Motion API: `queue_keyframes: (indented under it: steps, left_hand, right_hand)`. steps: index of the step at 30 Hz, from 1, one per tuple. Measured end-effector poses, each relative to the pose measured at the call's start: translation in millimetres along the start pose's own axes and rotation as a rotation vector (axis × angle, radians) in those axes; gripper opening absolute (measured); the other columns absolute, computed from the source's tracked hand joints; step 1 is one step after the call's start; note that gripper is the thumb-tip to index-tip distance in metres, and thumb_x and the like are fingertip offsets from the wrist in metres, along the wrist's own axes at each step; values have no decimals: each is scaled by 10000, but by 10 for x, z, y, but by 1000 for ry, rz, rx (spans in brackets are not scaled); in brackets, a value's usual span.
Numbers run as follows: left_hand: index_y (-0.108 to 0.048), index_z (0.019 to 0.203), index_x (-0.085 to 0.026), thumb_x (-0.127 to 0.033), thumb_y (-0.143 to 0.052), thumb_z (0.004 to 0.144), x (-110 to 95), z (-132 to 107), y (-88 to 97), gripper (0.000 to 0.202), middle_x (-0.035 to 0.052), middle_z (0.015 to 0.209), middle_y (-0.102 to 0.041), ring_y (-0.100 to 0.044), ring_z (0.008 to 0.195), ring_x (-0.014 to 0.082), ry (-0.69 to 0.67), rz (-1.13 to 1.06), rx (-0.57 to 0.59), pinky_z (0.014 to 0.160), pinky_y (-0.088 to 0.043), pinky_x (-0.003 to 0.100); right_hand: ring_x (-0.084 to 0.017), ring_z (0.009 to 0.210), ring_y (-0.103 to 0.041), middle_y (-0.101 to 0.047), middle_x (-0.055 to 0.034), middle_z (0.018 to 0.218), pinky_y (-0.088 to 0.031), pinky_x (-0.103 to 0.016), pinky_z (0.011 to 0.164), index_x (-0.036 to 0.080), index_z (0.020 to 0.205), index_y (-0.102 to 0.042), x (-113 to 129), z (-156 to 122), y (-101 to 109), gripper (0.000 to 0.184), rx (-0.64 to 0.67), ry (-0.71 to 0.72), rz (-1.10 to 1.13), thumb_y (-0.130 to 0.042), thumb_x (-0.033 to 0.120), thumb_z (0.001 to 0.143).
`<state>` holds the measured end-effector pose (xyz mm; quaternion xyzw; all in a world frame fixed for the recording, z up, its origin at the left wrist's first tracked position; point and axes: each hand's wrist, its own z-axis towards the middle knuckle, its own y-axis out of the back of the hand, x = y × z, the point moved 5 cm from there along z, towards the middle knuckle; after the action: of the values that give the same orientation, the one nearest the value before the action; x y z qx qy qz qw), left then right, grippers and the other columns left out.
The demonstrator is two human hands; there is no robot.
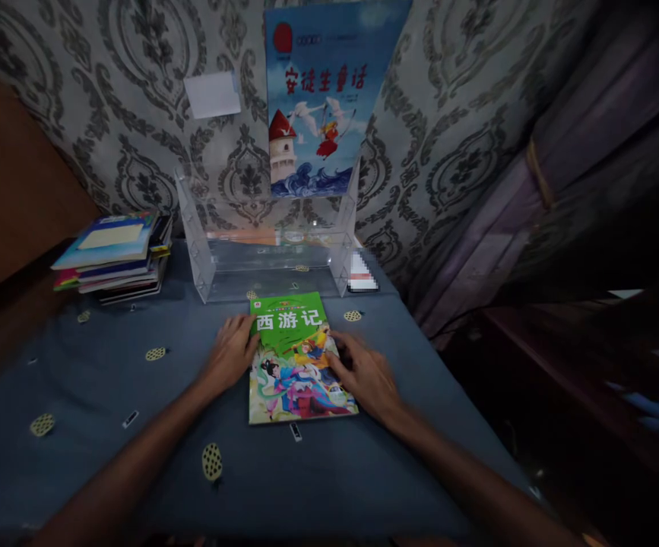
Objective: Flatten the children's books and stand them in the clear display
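Observation:
A picture book (289,365) with a green top and colourful cartoon figures lies face up on the table. My left hand (231,351) grips its left edge, the thumb at the border of the cover. From the other side, my right hand (366,372) holds the right edge, its thumb resting on the cover and its fingers curled at the side. The undersides of both hands' fingers are partly hidden. Just beyond the book stands a clear plastic rack (269,262). A blue storybook (318,99) is upright above the rack's right part, in front of the patterned wall.
On the left at the back is a stack of books (118,254). A white card (213,94) shows on the wallpaper. Behind the rack's right side sits a blurred-out white item (362,272). A blue cloth with pineapple prints covers the table (163,395); a purple curtain (511,197) hangs right.

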<state>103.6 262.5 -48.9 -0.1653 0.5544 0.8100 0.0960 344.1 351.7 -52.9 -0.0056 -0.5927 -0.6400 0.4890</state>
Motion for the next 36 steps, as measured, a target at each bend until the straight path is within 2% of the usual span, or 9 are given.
queue_keyframes:
  steps: [3, 11, 20, 24, 31, 36]
  left_hand:
    - [-555, 1281, -173, -213, -428, 975, -15, -11, -19, 333, 108, 1179, -612, -555, 1061, 257, 1, 4, -22, 972, -463, 433]
    - [-633, 1160, -165, -210, -442, 955, -3, 152, -26, 284, 102, 1027, -613, -579, 1025, 269, 21, 27, -6, 931, -477, 416]
    - [-662, 1107, -180, -269, -438, 964, -5, 182, 19, 280, 95, 958, -609, -573, 940, 268, 12, 87, -20, 868, -485, 412]
    - [-662, 1107, -169, -256, -439, 968, -31, 183, 22, 278, 95, 954, -600, -573, 925, 266, 16, 127, -29, 853, -482, 398]
    - [-659, 1077, -188, -277, -453, 971, -52, 177, 7, 248, 81, 931, -596, -568, 911, 251, 21, 192, -55, 843, -481, 378]
    - [-646, 1034, -194, -281, -469, 968, -99, 192, 23, 208, 87, 938, -593, -583, 927, 262, 56, 281, -27, 830, -486, 382]
  right_hand:
    - [-266, 983, -671, -718, -99, 1037, -532, -388, 868, 204, 1165, -698, 1, 15, -27, 319, -17, 59, 12, -522, 304, 919]
    - [-242, 873, -669, -706, -83, 936, -553, -386, 840, 189, 1204, -704, -64, 254, -87, 332, 37, 88, 114, -530, 292, 941]
    - [-273, 1108, -652, -721, -108, 1178, -507, -468, 1005, 216, 1221, -700, -137, 385, -145, 342, 33, 158, 135, -512, 275, 941]
    - [-296, 1134, -649, -711, -149, 1206, -501, -494, 1014, 159, 1232, -689, -188, 452, -159, 369, 39, 169, 137, -508, 302, 944]
    - [-285, 1144, -659, -719, -127, 1215, -495, -486, 1031, 190, 1238, -694, -255, 527, -167, 357, 31, 163, 142, -540, 297, 934]
    - [-283, 1158, -659, -723, -119, 1221, -490, -488, 1038, 198, 1239, -698, -266, 553, -180, 354, 22, 151, 156, -536, 300, 940]
